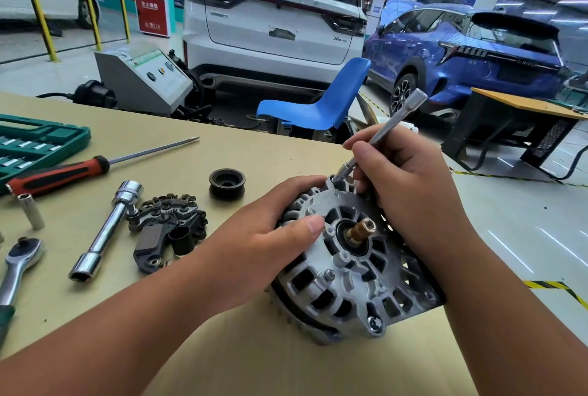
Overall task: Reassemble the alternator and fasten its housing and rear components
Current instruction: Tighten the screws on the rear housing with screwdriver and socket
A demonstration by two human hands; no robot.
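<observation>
The silver alternator (350, 271) lies on the tan table (254, 363) with its rear housing and copper slip-ring shaft facing up. My left hand (273, 236) grips its left rim, thumb laid on the housing face. My right hand (404, 179) holds a long chrome socket extension (385, 131), whose lower end sits on a bolt at the housing's far edge. The black rectifier and regulator assembly (165, 230) and the black pulley (227, 183) lie loose to the left.
A tubular socket wrench (105, 233), a ratchet (16, 265), a loose socket (31, 211), a red-handled screwdriver (63, 172) and a green socket case (35, 144) lie on the left. Beyond the table's far edge stand a blue chair (321, 99), a grey machine and parked cars.
</observation>
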